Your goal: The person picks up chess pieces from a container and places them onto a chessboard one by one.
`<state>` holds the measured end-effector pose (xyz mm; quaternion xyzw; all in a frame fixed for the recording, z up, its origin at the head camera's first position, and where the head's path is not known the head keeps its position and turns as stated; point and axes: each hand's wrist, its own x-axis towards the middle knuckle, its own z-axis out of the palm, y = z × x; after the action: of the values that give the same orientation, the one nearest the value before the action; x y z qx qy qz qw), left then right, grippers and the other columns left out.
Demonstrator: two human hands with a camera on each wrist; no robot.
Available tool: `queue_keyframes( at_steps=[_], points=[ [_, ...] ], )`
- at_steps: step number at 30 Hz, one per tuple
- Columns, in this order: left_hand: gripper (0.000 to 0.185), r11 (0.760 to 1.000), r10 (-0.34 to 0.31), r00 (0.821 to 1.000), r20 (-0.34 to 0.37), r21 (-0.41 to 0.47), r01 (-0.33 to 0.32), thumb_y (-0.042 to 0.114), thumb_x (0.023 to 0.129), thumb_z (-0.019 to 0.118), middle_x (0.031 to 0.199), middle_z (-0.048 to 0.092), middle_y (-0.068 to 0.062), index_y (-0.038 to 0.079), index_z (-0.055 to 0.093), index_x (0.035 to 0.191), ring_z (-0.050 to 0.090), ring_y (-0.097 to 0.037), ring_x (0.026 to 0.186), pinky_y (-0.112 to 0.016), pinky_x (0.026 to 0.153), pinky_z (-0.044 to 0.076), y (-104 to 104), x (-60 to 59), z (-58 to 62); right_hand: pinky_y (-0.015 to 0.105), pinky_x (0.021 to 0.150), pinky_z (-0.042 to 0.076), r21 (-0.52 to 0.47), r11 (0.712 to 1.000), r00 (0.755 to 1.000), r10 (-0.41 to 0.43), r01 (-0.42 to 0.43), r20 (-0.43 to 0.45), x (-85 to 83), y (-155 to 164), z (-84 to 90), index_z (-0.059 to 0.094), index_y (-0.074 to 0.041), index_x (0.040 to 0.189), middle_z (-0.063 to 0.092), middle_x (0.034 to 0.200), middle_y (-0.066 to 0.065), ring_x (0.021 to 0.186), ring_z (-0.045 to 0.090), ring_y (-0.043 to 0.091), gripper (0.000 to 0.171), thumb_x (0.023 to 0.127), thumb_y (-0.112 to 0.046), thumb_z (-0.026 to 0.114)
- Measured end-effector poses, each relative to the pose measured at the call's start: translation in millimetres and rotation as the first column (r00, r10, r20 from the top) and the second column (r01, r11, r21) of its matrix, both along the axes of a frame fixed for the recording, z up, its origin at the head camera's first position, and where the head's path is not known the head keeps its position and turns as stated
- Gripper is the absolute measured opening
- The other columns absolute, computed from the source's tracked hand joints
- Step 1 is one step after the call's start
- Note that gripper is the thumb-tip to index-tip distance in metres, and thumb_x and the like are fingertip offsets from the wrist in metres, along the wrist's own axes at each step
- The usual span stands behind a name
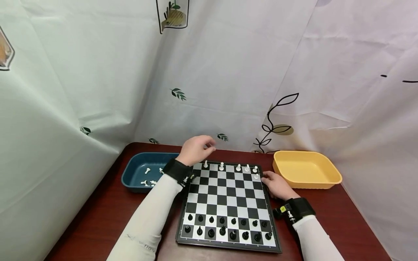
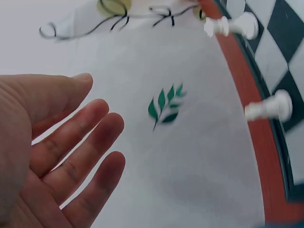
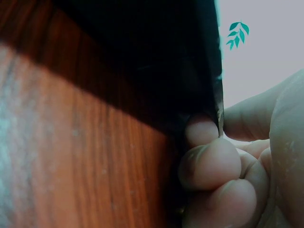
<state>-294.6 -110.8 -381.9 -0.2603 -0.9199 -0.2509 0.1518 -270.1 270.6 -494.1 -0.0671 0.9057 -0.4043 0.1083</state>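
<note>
A black-and-white chessboard (image 1: 226, 200) lies on the table with two rows of black chess pieces (image 1: 222, 230) along its near side. Several white chess pieces (image 1: 221, 166) stand near its far edge, mostly toward the right. Over the far left corner hovers my left hand (image 1: 197, 149), its fingers loosely bent. The left wrist view shows nothing between that thumb and the fingers (image 2: 85, 152). At the board's right edge my right hand (image 1: 277, 185) grips the rim. In the right wrist view its thumb and curled fingers (image 3: 211, 164) are on either side of the dark board edge.
A blue tray (image 1: 130, 170) with several white pieces (image 1: 148, 170) stands left of the board, partly behind the left forearm. To the right is a yellow tray (image 1: 308, 168). A pale patterned cloth (image 1: 209, 72) hangs behind the reddish-brown table (image 1: 98, 217).
</note>
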Motion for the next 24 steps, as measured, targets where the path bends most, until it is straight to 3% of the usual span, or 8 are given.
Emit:
queue_keyframes(
  at_steps=[9, 24],
  points=[
    [0.011, 0.996, 0.082, 0.994, -0.069, 0.032, -0.080, 0.020, 0.106, 0.079, 0.110, 0.079, -0.002, 0.016, 0.083, 0.116, 0.073, -0.019, 0.096, -0.041, 0.082, 0.060, -46, 7.8, -4.7, 0.041, 0.048, 0.050, 0.024, 1.000, 1.000, -0.012, 0.012, 0.004, 0.6, -1, -0.2, 0.057, 0.007, 0.148, 0.060, 0.066, 0.008, 0.048, 0.058, 0.024, 0.043, 0.115, -0.019, 0.051],
    [0.013, 0.977, 0.211, 0.977, 0.000, 0.041, -0.211, 0.022, 0.104, 0.082, 0.108, 0.079, -0.006, 0.014, 0.084, 0.114, 0.073, -0.025, 0.093, -0.047, 0.078, 0.060, -108, 19.9, -13.9, 0.040, 0.048, 0.049, 0.032, 0.999, 1.000, -0.021, 0.021, -0.001, -0.2, -1, 0.5, 0.057, 0.006, 0.149, 0.059, 0.063, 0.007, 0.048, 0.057, 0.024, 0.043, 0.115, -0.019, 0.051]
  ],
)
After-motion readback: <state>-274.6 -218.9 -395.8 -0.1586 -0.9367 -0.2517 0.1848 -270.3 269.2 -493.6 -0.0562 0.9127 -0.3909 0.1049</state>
